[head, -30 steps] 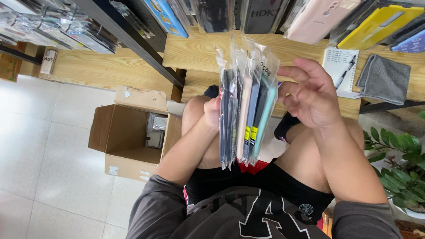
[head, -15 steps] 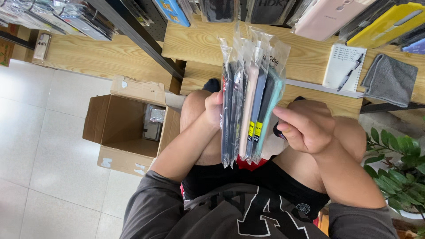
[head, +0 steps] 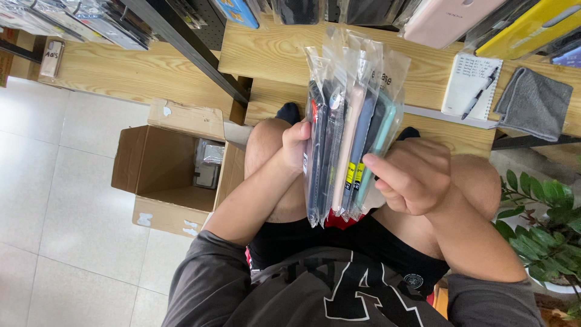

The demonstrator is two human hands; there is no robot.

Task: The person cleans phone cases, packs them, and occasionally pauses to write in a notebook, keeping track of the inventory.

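I sit with a stack of several phone cases in clear plastic sleeves (head: 348,130) held upright over my knees. My left hand (head: 295,146) grips the stack from its left side, thumb on the front edge. My right hand (head: 411,175) is against the stack's right side, fingers curled, index finger touching the teal case at the outer edge. The cases are dark, pink, blue and teal, seen edge-on.
An open cardboard box (head: 172,175) with a few packaged items inside stands on the tiled floor at my left. A wooden shelf (head: 266,54) ahead holds a notepad with a pen (head: 472,85) and a grey cloth (head: 532,103). More packaged cases hang above. A green plant (head: 544,230) is at right.
My right hand has dropped from raised and open above the stack to its lower right side, fingers curled against the outer case. The left hand keeps its hold.
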